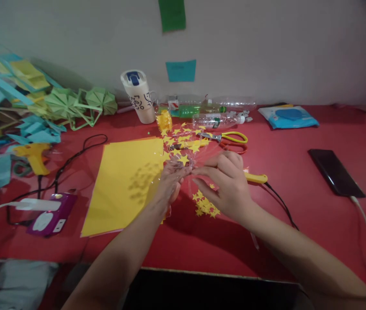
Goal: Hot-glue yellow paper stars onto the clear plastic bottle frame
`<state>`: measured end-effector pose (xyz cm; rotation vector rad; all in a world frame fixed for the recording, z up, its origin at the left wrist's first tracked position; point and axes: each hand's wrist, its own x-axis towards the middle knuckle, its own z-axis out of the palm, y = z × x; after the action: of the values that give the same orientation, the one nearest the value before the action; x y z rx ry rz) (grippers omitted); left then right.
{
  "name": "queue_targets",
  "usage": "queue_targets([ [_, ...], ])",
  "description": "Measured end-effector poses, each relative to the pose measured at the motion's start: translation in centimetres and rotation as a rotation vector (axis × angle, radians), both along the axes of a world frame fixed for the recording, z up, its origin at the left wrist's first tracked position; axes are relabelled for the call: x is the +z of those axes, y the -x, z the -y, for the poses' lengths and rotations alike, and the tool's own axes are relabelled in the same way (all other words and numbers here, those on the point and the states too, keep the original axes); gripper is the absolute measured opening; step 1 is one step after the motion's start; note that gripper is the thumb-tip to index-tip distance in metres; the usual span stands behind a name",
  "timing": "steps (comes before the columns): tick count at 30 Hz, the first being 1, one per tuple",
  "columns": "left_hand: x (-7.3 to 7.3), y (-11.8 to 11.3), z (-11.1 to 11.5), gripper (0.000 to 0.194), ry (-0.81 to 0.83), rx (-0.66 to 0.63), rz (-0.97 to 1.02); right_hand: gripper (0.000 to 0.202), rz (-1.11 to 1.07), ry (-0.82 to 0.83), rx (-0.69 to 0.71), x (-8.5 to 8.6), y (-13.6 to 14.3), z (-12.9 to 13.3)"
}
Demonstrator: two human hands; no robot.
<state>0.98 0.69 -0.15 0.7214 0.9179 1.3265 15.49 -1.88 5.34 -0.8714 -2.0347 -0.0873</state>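
Note:
My left hand [171,178] is closed on a clear plastic piece whose thin strips fan out upward, with several yellow paper stars [183,160] on them. Close beside it, my right hand [223,181] pinches at the base of the strips; what lies between its fingertips is too small to make out. Loose yellow stars [206,206] lie in a pile on the red table [196,249], below my right hand. Yellow paper sheets [118,185] are stacked left of my hands, with the stars' shadow on them.
Scissors [234,137], plastic bottles [215,121] and a white tumbler [141,99] stand or lie behind. A yellow glue gun [34,157], purple power strip [52,215] and paper crafts are left. A yellow-handled tool [256,178], wipes [288,117] and a phone [335,172] are right. Someone's arm shows far left.

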Motion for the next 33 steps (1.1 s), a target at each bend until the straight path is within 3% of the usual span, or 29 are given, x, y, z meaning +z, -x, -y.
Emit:
queue_targets([
  [6,-0.2,0.2,-0.1,0.033,0.001,0.04,0.014,0.009,0.012,-0.002,-0.008,0.1,-0.1,-0.1],
  [11,-0.3,0.5,-0.3,0.028,-0.028,0.028,0.041,0.016,0.037,0.006,0.188,2.5,-1.9,-0.3],
  [15,-0.3,0.6,-0.4,0.024,-0.029,-0.011,0.065,0.015,0.242,0.005,0.281,4.0,-3.1,-0.4],
  [20,-0.3,0.5,-0.3,0.03,0.007,-0.007,0.084,0.013,0.398,-0.112,0.188,3.4,-2.5,-0.3],
  [28,-0.2,0.4,-0.1,0.033,0.007,-0.075,0.056,0.014,0.376,-0.172,0.156,3.0,-1.7,0.2],
  [33,-1.1,0.3,-0.3,0.041,0.061,-0.064,0.09,0.016,0.34,-0.253,0.086,2.7,-1.8,0.2],
])
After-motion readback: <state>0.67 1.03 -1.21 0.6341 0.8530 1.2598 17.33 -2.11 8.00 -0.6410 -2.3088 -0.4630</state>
